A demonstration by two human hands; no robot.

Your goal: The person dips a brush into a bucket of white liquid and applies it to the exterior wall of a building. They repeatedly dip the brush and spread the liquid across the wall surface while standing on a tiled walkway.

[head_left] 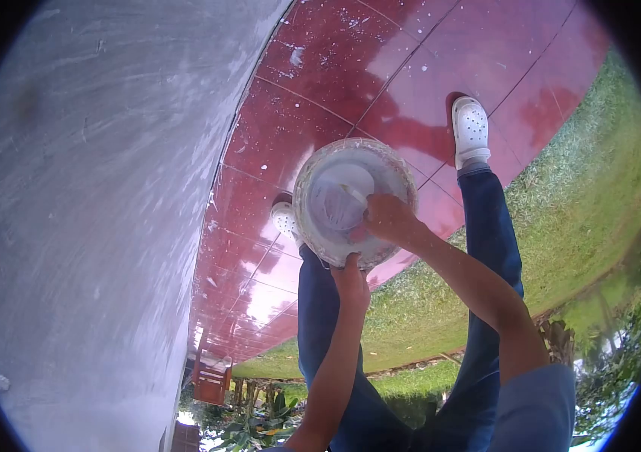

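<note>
The right hand (392, 218) is closed in a fist around the pale handle of a tool (353, 193), whose working end reaches down into the bucket (310, 237); that fist hides part of the handle and some of the bucket's inside. The left hand (351, 281) clasps the near edge of the bucket, thumb laid over the rim. The bucket is in front of the body, between the lower legs, its mouth facing up; whether it rests on anything underneath cannot be told. Inside lies a whitish mix (337, 208), and the rim is crusted with the same pale colour.

The bucket covers a stretch of floor (313, 94) and sits close against the view of the left clog (284, 218), partly blocking it. The right clog (471, 128) stands well apart, in plain sight. Both legs wear blue jeans (492, 233), and a blue-grey sleeve (535, 407) covers the right upper arm.

The floor is glossy red tile, speckled with white spots. A grey wall (94, 226), streaked white, bounds it on the left; grass (561, 218) borders it on the right. Far off along the wall is a reddish chair (212, 382), near leafy plants (264, 422).
</note>
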